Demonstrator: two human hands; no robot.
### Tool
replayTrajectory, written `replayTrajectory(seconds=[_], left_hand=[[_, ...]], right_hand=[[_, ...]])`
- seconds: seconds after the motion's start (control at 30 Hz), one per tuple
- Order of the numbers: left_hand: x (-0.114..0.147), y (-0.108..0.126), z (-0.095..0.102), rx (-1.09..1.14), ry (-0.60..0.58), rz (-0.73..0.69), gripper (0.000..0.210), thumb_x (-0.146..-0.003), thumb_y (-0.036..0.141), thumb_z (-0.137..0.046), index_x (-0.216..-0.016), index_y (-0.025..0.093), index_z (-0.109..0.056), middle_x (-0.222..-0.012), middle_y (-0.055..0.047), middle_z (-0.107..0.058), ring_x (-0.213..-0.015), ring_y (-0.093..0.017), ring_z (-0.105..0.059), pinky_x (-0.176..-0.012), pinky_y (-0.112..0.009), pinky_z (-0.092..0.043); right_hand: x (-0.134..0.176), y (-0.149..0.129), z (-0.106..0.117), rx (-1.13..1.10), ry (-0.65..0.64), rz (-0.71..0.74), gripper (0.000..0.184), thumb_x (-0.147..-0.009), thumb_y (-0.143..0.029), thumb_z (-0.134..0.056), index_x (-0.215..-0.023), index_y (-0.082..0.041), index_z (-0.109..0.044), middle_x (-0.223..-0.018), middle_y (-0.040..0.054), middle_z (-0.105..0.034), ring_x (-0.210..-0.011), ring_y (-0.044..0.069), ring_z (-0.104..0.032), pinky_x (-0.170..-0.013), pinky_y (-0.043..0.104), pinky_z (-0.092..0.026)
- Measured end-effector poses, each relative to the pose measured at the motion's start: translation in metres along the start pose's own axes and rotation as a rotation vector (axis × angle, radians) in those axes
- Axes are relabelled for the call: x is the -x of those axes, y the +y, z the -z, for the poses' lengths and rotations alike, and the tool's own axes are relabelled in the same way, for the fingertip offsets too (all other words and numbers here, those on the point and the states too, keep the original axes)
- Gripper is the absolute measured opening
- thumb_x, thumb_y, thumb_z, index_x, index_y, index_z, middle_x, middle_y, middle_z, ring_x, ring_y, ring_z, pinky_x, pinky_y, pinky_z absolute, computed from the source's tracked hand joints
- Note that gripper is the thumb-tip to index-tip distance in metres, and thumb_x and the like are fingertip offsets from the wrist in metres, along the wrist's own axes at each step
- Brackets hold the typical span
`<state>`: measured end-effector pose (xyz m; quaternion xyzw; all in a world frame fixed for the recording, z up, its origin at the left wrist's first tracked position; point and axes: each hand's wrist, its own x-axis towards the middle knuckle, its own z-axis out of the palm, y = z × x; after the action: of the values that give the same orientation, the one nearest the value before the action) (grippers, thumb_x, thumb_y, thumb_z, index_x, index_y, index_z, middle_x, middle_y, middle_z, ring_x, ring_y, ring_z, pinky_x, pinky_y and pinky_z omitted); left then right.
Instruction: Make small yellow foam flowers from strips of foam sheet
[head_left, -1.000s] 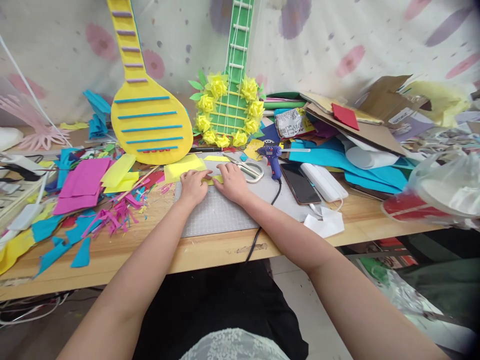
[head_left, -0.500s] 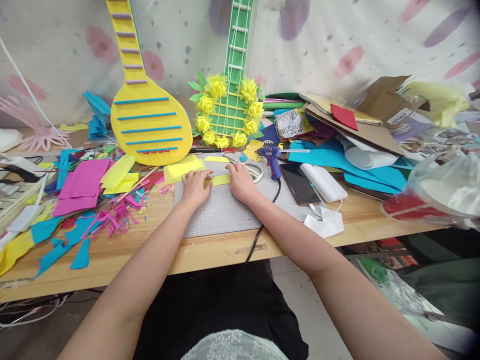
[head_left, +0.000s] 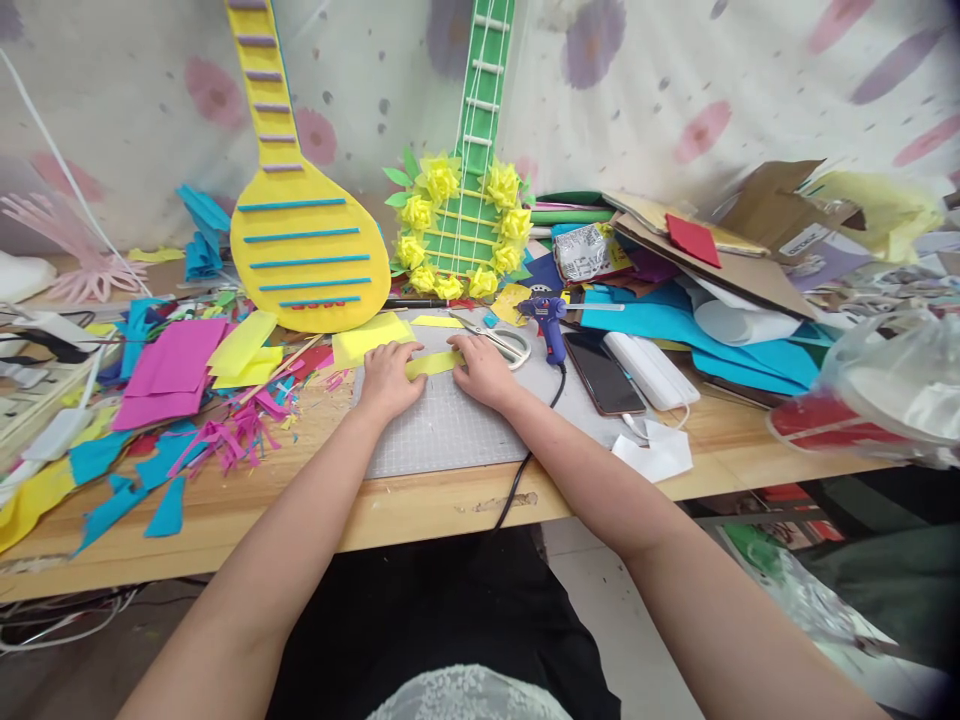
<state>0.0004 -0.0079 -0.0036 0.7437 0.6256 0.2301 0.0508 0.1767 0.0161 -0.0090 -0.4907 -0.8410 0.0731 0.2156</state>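
Note:
A narrow yellow paper strip (head_left: 433, 366) lies across the grey gridded cutting mat (head_left: 435, 430). My left hand (head_left: 391, 380) is closed on the strip's left end, its thumb at the lower edge and its fingers stretched over the top. At the other end my right hand (head_left: 484, 372) grips the strip in the same way, partly covering it. Scissors (head_left: 513, 348) with pale handles lie just beyond my right hand. A larger yellow paper sheet (head_left: 369, 338) rests behind my left hand, and a thin yellow piece (head_left: 437, 321) sits further back.
A purple glue gun (head_left: 551, 332), a phone (head_left: 602, 372) and a white power bank (head_left: 651, 370) lie to the right. Behind stand a yellow paper instrument (head_left: 311, 235) and a green one with yellow flowers (head_left: 465, 215). Magenta paper (head_left: 171, 370) and scraps cover the left.
My left thumb has moved down to the strip's lower edge, and more of the strip's width shows between my hands. The whole view has shifted slightly.

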Motion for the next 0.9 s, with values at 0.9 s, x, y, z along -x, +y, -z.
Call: replayTrajectory(seconds=[0.9], left_hand=[[-0.005,-0.009,-0.013,0.389,0.110,0.037,0.029,-0.076,0.026,-0.063,-0.104,0.019,-0.058,-0.071,0.003,-0.053,-0.064,-0.011,-0.049,-0.066,-0.024,-0.042]], right_hand=[[-0.005,-0.007,-0.002,0.063,0.172,0.133,0.029,-0.085,-0.013,-0.039,-0.107,-0.016,-0.058,-0.094,0.0107,-0.061,-0.093,0.024,-0.049,-0.082,0.037,-0.039]])
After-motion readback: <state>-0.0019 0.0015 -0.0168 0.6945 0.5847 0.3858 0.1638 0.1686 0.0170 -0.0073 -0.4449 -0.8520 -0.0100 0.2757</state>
